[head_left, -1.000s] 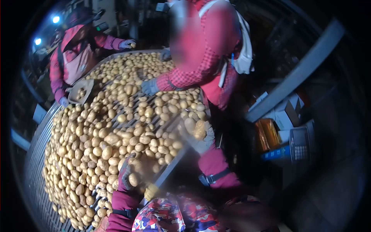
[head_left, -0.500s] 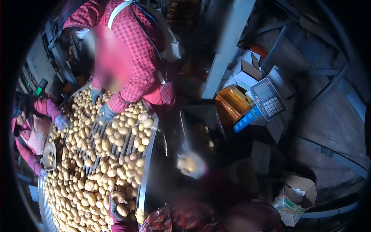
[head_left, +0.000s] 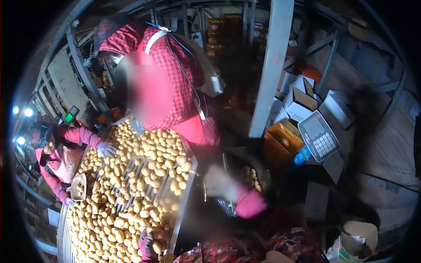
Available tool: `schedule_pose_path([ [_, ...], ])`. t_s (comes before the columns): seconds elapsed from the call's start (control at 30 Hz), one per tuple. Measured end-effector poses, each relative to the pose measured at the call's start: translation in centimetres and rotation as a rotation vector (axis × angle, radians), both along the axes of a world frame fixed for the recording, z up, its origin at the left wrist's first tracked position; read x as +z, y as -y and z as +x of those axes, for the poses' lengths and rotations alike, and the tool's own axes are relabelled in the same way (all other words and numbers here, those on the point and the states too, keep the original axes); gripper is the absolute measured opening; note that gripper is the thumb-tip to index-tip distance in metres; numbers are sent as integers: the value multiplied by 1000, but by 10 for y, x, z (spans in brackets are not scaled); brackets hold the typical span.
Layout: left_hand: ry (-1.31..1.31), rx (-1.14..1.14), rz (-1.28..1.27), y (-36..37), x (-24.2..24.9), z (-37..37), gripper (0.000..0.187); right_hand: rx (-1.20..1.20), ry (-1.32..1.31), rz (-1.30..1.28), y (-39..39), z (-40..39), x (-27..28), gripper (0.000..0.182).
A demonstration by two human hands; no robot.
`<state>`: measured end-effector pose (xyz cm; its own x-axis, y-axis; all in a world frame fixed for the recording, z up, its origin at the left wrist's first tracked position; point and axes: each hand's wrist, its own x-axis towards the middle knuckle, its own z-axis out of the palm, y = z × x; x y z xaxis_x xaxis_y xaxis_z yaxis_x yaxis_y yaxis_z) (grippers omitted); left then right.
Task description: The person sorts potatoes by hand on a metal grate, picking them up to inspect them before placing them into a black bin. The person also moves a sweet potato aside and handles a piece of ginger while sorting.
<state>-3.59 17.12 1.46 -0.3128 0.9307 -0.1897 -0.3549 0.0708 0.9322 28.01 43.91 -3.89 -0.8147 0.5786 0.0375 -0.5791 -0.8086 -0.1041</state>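
Note:
My left hand [head_left: 145, 242], in a dark glove with a pinkish cuff, is low over the sorting table. Its fingers curl about a potato [head_left: 156, 247], and a darker, brownish potato lies against it. My right hand [head_left: 219, 182] is a pale, motion-smeared shape beyond the table's right edge, with a pink sleeve [head_left: 251, 204] behind it. Blur hides its fingers and anything in them. Many loose potatoes [head_left: 118, 221] cover the slatted table. To the right of my right hand, a dark container [head_left: 265, 168] has several potatoes in it.
A co-worker in a checked jacket [head_left: 180, 83] bends over the table's far end. Another co-worker [head_left: 52, 153] at left has a scoop-like container [head_left: 78, 187]. A metal post [head_left: 272, 70], a scale display [head_left: 319, 136], an orange-lined box [head_left: 283, 142] and a carton [head_left: 359, 239] stand right.
The view has shifted, so the scene sits lower and farther right. My right hand, earlier around a potato, is now smeared, its sleeve stretched out behind. The far co-worker's gloved hands are now mostly hidden.

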Motion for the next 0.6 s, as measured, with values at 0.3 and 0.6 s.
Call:
schedule_pose_path([
  [0.3, -291, -116, -56, -32, 22, 47, 42, 384, 205, 270, 110, -96, 33, 23],
  [0.6, -1191, 114, 410, -53, 33, 67, 39, 420, 177, 286, 117, -105, 33, 26],
])
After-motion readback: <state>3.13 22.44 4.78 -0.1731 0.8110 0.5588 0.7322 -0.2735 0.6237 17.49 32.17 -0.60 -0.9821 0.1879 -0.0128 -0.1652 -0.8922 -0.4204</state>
